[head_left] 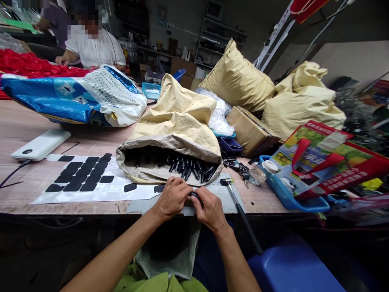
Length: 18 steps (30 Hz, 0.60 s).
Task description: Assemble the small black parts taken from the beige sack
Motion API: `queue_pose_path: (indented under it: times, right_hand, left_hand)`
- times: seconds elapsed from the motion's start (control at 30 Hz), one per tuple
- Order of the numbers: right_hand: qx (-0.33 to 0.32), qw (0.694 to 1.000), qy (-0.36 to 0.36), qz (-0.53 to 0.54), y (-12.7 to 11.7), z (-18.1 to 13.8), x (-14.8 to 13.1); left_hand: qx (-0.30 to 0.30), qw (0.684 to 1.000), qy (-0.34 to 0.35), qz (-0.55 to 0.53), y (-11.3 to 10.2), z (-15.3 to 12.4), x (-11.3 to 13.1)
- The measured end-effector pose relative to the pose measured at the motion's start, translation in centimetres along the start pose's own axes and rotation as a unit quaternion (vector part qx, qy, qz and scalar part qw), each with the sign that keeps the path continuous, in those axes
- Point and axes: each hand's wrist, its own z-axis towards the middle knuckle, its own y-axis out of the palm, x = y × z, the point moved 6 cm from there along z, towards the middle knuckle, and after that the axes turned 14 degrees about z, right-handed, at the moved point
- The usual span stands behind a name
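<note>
My left hand (174,197) and my right hand (210,207) meet at the table's front edge, fingers closed around one small black piece (194,195). Fingers cover most of it, so its full shape is hidden. Just beyond them lies a beige woven sack (182,117), its mouth facing me, with many slim black pen-like parts (190,167) inside. A grey sheet (139,205) lies under my hands. To the right a small hammer (232,190) rests with its handle past the table edge. Below my hands an open bag (191,255) hangs at my lap.
Rounded black patches (86,172) lie on white paper at left, near a white power bank (41,144). A blue-and-white sack (91,97) lies behind. At right are keys (245,178), a blue basket (276,188) and full sacks (240,79). A person (94,48) sits across the table.
</note>
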Motion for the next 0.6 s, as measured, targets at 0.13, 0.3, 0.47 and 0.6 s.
queue_pose_path:
  times: [0.13,0.3,0.47,0.6]
  right_hand:
    - [0.029,0.998,-0.023,-0.043,0.3,0.2,-0.9]
    - [0.041,0.997,-0.049,-0.047,0.4,0.7,-1.8]
    - [0.024,0.999,-0.027,0.012,0.0,0.2,-0.7]
    - [0.002,0.996,-0.008,0.086,-0.3,-0.5,0.3]
  left_hand:
    - [0.007,1.0,-0.004,-0.013,-0.3,-0.2,0.1]
    - [0.013,0.999,-0.011,-0.039,-1.0,-0.4,0.1]
    - [0.001,0.999,-0.011,-0.044,-0.6,-0.3,0.0]
    - [-0.025,0.999,-0.009,-0.042,-0.2,-0.1,-0.1]
